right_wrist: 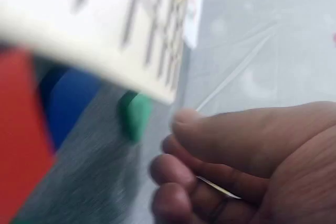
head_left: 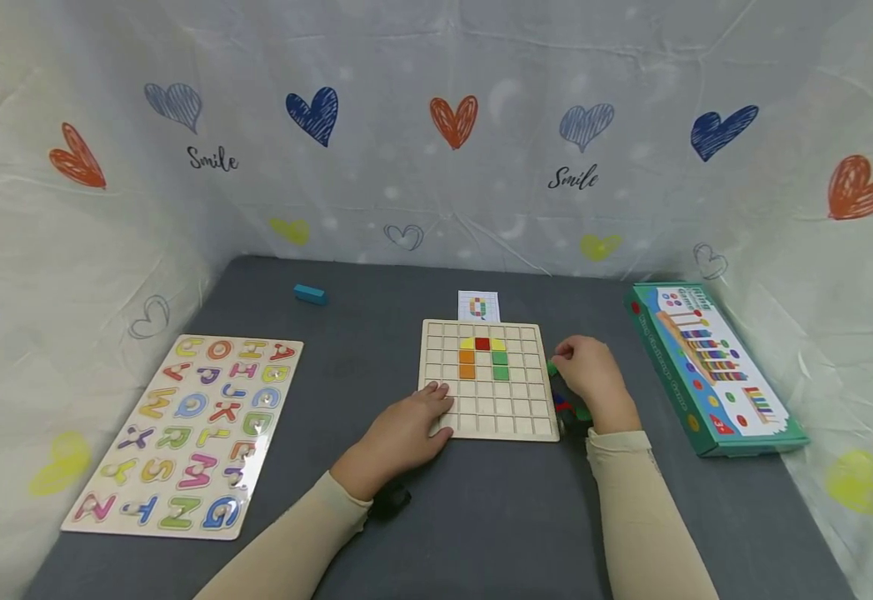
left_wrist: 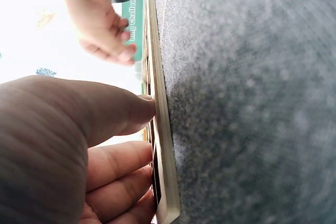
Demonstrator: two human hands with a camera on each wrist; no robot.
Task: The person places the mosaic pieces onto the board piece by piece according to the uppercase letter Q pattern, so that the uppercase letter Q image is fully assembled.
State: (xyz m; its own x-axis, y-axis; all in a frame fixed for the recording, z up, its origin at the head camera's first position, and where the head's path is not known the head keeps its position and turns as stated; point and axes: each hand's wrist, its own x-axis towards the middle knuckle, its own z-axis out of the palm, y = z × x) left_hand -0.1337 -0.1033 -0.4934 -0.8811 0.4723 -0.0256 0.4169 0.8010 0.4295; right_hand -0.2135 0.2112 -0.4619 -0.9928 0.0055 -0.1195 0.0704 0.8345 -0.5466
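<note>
My left hand (head_left: 406, 425) rests on the lower left corner of a wooden grid board (head_left: 504, 408), thumb and fingertips touching its top in the left wrist view. On the board, red (head_left: 482, 344), yellow, orange and green pieces form an arch. My right hand (head_left: 590, 375) hovers by the board's right edge, fingers loosely bent, with nothing visible between them. Close to its fingertips lies a green piece (right_wrist: 136, 116), apart from the hand in the right wrist view. Blue (right_wrist: 71, 106) and red (right_wrist: 21, 135) pieces lie nearer along that edge, partly under my right wrist.
A small pattern card (head_left: 477, 306) lies behind the board. To the left is an alphabet puzzle board (head_left: 207, 375), with a blue block (head_left: 310, 294) farther back. A green game box (head_left: 717, 371) lies at the right. Patterned cloth (head_left: 376, 183) surrounds the grey table.
</note>
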